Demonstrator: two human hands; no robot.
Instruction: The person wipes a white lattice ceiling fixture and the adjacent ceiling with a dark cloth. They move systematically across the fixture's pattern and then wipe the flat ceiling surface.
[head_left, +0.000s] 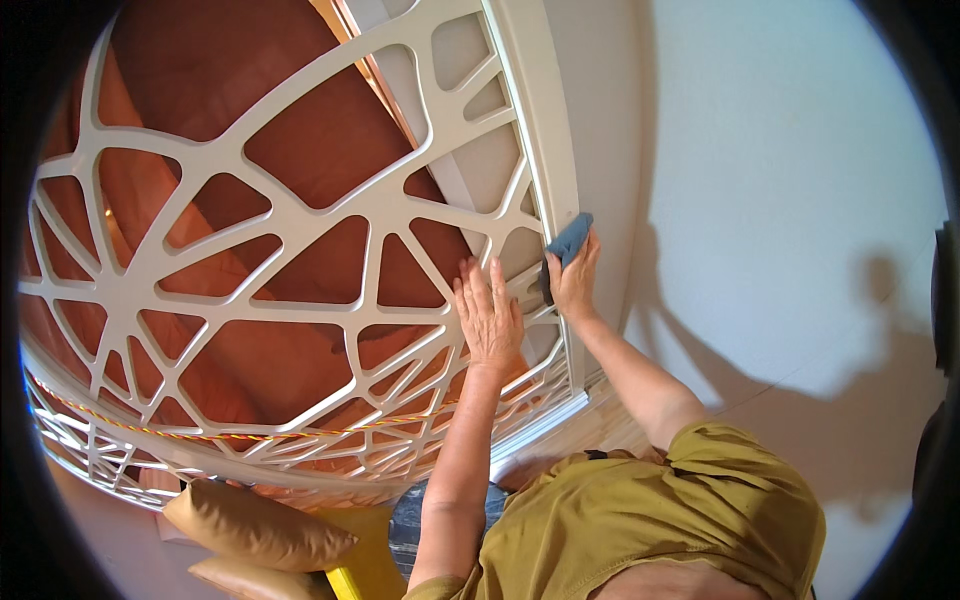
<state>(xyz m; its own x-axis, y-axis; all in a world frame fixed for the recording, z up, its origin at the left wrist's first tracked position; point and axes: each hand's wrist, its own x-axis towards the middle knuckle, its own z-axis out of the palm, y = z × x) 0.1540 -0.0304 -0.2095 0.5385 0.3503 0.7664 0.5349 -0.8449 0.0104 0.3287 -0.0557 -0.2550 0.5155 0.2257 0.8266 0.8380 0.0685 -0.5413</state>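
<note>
A white lattice panel (300, 225) with irregular cut-out openings stands before me, reddish-brown fabric (300, 150) showing behind it. My right hand (576, 277) grips a blue cloth (570, 238) against the panel's pale edge frame (555, 150); something dark shows beneath the cloth. Flat against the lattice bars, just left of the frame, lies my left hand (489, 319), with its fingers extended and nothing held. A red and yellow twisted cord (285, 436) runs across the lower part of the panel.
Tan cushions (255, 525) lie at the lower left beside a yellow surface (371, 536). On the right stands a pale wall (772, 150) with shadows on it. Wooden flooring (600, 420) shows below the frame. Dark objects sit at the far right rim.
</note>
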